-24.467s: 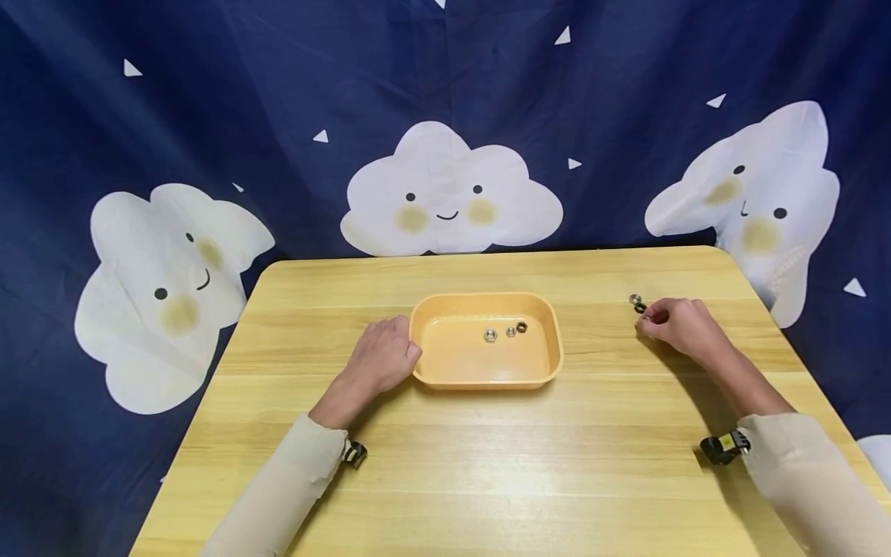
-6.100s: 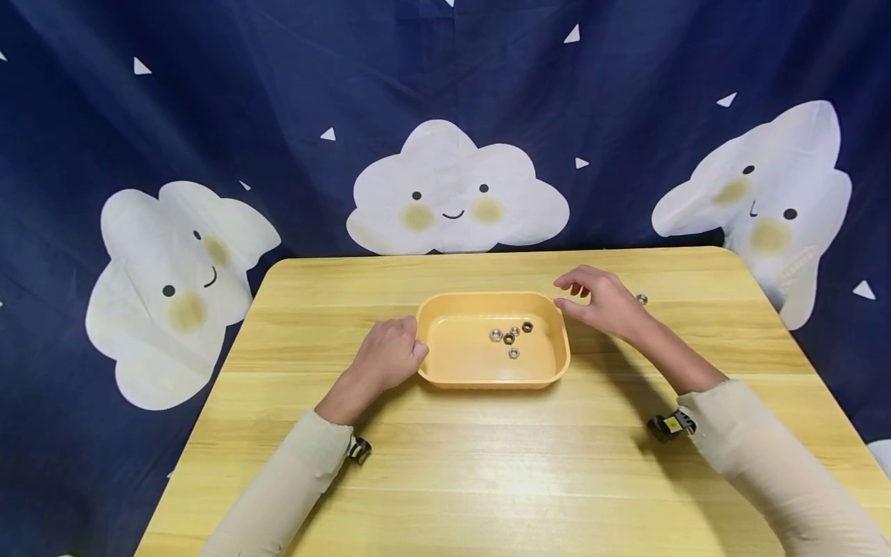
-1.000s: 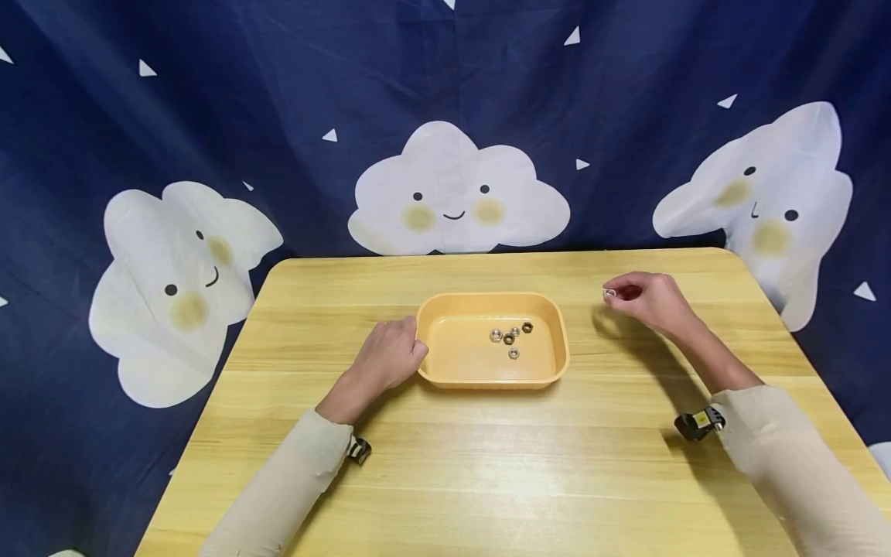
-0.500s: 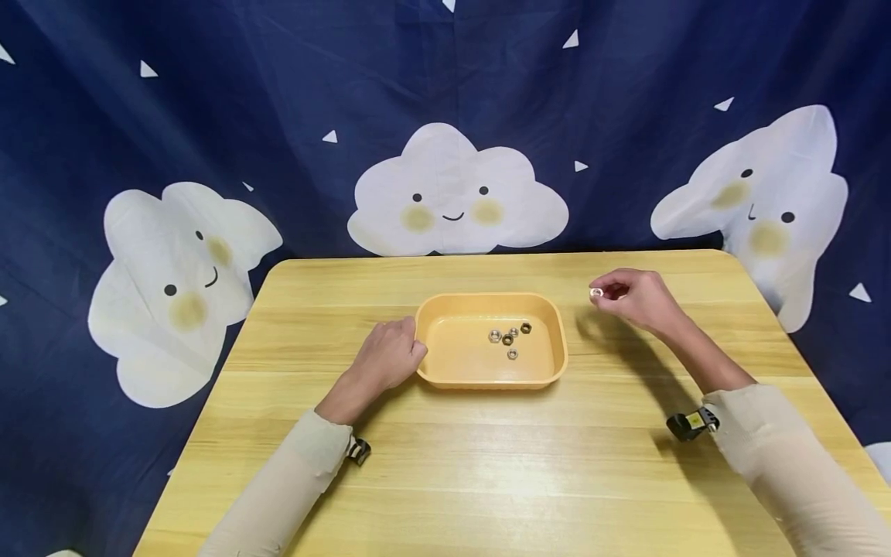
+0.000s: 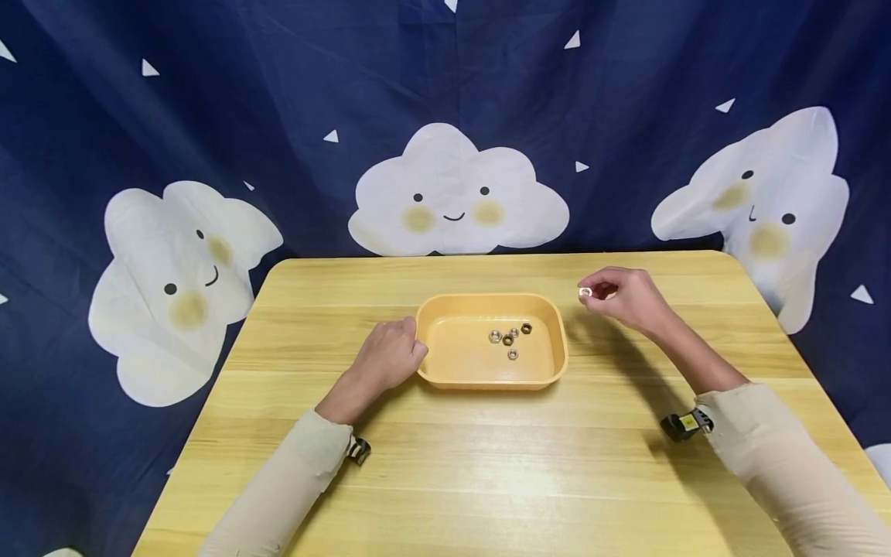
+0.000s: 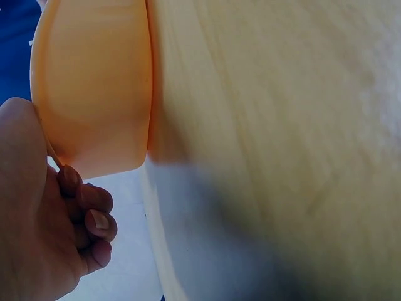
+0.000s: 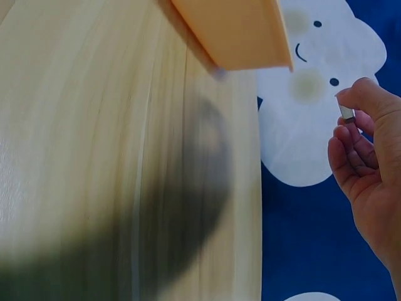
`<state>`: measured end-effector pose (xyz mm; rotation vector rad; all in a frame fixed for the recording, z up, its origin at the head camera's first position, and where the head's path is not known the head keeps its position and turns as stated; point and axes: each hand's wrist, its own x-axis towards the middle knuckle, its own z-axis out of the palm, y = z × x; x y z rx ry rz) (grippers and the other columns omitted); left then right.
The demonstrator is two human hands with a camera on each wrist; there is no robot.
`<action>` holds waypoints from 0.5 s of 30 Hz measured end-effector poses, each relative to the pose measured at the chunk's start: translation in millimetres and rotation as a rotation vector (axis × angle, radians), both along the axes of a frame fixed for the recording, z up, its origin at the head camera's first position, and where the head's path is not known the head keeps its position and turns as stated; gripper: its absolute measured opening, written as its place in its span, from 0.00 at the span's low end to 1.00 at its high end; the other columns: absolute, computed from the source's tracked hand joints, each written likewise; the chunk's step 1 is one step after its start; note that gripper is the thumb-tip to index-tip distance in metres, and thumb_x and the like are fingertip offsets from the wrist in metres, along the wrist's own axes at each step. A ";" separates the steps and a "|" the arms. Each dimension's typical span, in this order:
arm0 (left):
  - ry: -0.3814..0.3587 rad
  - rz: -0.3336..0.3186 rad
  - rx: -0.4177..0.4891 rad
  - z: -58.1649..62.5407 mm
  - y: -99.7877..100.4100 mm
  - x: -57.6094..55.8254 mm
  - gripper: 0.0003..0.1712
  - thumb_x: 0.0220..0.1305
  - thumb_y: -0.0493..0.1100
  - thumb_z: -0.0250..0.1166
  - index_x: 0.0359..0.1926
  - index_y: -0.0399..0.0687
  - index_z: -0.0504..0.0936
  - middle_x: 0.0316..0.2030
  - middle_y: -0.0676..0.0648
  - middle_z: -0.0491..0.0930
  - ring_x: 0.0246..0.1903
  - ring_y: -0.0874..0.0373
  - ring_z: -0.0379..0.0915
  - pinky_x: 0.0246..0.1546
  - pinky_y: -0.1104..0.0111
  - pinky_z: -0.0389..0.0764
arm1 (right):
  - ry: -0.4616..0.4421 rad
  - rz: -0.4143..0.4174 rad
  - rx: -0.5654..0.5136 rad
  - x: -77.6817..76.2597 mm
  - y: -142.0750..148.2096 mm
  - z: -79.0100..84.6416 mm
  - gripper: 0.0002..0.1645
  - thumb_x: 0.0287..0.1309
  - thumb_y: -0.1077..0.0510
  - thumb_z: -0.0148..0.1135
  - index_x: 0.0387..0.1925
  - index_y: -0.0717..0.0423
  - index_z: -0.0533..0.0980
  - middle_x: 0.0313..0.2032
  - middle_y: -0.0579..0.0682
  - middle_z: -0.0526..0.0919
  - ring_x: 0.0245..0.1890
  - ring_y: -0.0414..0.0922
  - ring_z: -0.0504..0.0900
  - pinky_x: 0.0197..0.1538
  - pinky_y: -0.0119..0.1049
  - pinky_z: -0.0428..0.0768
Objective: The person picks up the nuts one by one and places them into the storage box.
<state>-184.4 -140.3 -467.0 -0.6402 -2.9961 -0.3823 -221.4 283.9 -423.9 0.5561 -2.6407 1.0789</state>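
Note:
An orange-yellow plastic tray [image 5: 459, 384] sits on the table, with several hex nuts, some silver and some dark, such as a silver nut [image 5: 495, 336] and a dark nut [image 5: 527, 329], on its floor. My left hand [image 5: 387, 356] grips the tray's left rim; in the left wrist view its fingers curl below the rim of the tray wall [image 6: 94, 81]. Off the tray's upper right corner, my right hand [image 5: 629, 298] pinches a silver hex nut [image 5: 585, 292] between thumb and fingertips. The right wrist view shows that nut [image 7: 346, 111] edge-on, raised above the table.
The wooden table [image 5: 445, 464] ends at a back edge close behind the tray. Beyond it hangs a dark blue curtain [image 5: 292, 93] printed with white clouds. A small black wrist camera [image 5: 685, 425] is strapped at the right sleeve.
Over the last second my right hand has carried the silver nut leftward, nearer the tray. My left hand and the nuts in the tray have stayed put.

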 end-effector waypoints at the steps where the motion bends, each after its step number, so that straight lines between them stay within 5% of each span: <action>1: 0.000 0.000 0.001 0.4 0.0 0.3 0.09 0.63 0.44 0.50 0.27 0.47 0.67 0.21 0.50 0.68 0.23 0.52 0.65 0.39 0.58 0.74 | 0.002 0.003 0.004 0.0 -1.5 0.7 0.07 0.51 0.65 0.73 0.34 0.58 0.88 0.30 0.54 0.89 0.28 0.25 0.78 0.35 0.19 0.78; 15: 0.010 -0.014 0.012 3.0 -0.3 1.3 0.09 0.63 0.43 0.50 0.26 0.48 0.67 0.20 0.50 0.66 0.20 0.54 0.61 0.29 0.64 0.66 | 0.024 0.064 0.005 -2.3 -20.6 7.6 0.06 0.52 0.64 0.74 0.34 0.58 0.88 0.30 0.52 0.90 0.29 0.27 0.79 0.36 0.24 0.81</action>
